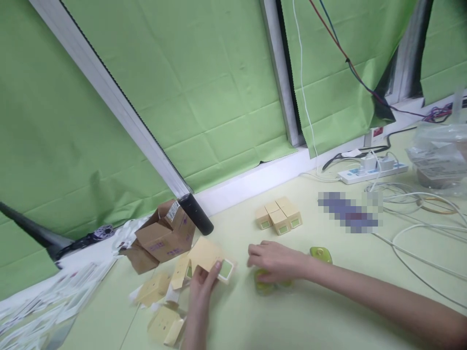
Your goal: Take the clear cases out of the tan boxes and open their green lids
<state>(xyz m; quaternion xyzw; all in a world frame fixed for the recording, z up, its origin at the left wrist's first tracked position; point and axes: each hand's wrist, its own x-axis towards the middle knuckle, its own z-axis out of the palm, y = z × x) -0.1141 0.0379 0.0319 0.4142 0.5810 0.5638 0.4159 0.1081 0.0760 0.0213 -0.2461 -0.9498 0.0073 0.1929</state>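
My left hand (205, 284) grips a small pale-yellow box (206, 253) between thumb and fingers. A white-edged green patch (226, 270) shows at the box's right end. My right hand (273, 261) hovers over shiny green pieces (266, 287), its fingers bent and apart from the thumb. The thumb overlaps one piece; whether it touches is unclear. Another green piece (321, 254) lies beyond the right wrist. Left of my left hand are unfolded yellow boxes (155, 288), (166, 325) with flaps up, and one more (180, 271) partly behind the held box.
Several closed yellow boxes (280, 214) stand grouped toward the wall. An open brown carton (166, 238) and a black cylinder (196, 214) are at back left. White strips (69, 296) lie far left. A power strip (372, 171), loose cables (412, 238) and a plastic bag (440, 160) occupy the right.
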